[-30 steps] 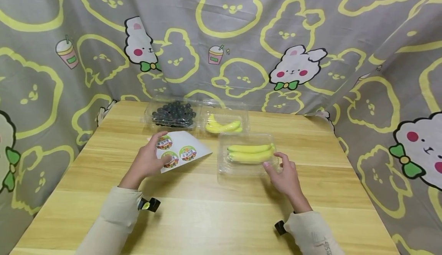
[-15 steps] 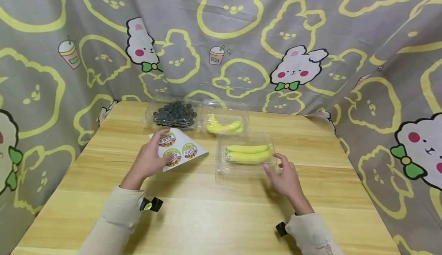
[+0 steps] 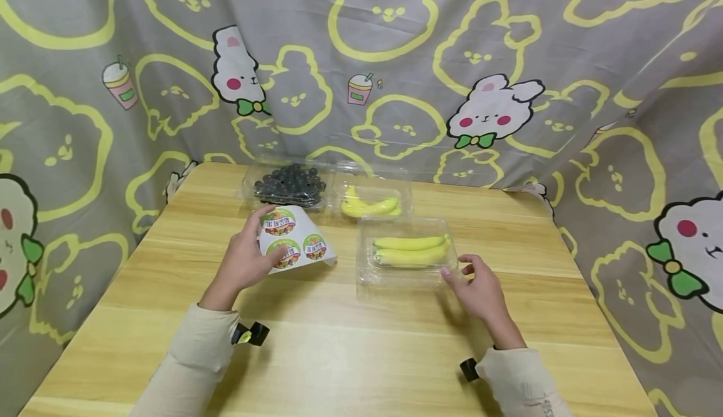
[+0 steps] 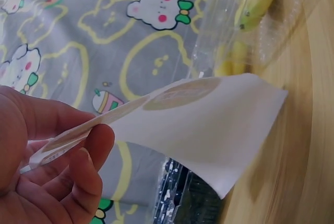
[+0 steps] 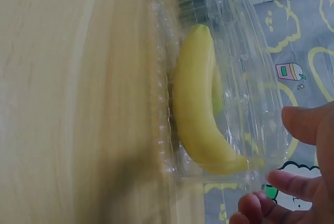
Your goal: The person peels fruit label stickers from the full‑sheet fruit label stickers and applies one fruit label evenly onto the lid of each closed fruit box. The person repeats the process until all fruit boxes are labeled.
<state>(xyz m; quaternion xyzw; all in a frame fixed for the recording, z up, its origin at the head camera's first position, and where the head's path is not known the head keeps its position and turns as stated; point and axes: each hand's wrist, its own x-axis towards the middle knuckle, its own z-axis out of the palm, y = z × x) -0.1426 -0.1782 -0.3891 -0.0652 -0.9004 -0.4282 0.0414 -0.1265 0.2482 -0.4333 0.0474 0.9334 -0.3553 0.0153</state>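
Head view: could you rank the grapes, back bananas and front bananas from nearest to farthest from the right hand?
From the right hand:
1. Front bananas: just left of the fingertips.
2. Back bananas: farther left, behind the front pair.
3. Grapes: farthest left, at the back.

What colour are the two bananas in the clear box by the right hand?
The bananas are yellow with greenish tips; the head view shows both best.

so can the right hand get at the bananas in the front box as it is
Probably not directly: the right hand is right by the front box, but clear plastic stands between it and the bananas.
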